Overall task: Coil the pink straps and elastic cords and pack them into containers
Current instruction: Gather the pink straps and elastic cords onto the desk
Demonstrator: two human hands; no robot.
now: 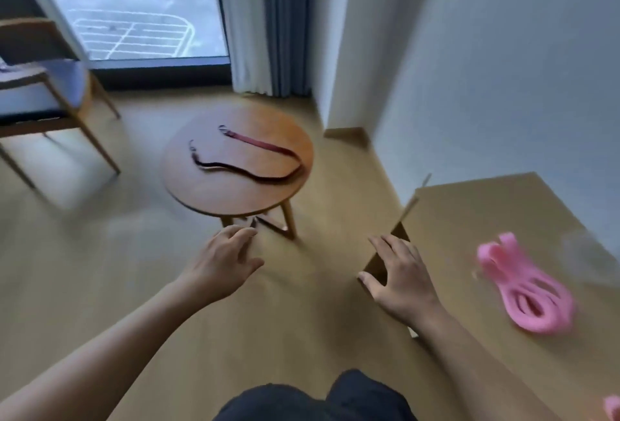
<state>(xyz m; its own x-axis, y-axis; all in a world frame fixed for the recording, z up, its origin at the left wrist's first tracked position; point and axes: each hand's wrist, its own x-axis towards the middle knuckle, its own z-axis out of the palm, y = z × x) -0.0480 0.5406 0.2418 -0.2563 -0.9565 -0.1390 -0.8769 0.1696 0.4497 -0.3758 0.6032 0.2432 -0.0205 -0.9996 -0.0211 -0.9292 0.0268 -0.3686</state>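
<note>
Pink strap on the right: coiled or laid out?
Coiled. The pink strap lies in bundled loops on the tan surface; blur hides how tight.

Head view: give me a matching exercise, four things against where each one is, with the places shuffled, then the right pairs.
Things:
1 pink strap
2 dark cord
3 chair
4 left hand

Places:
A on the round table
B beside the window
C above the floor
D on the tan surface at right

Pairs: 1-D, 2-A, 3-B, 4-C
</note>
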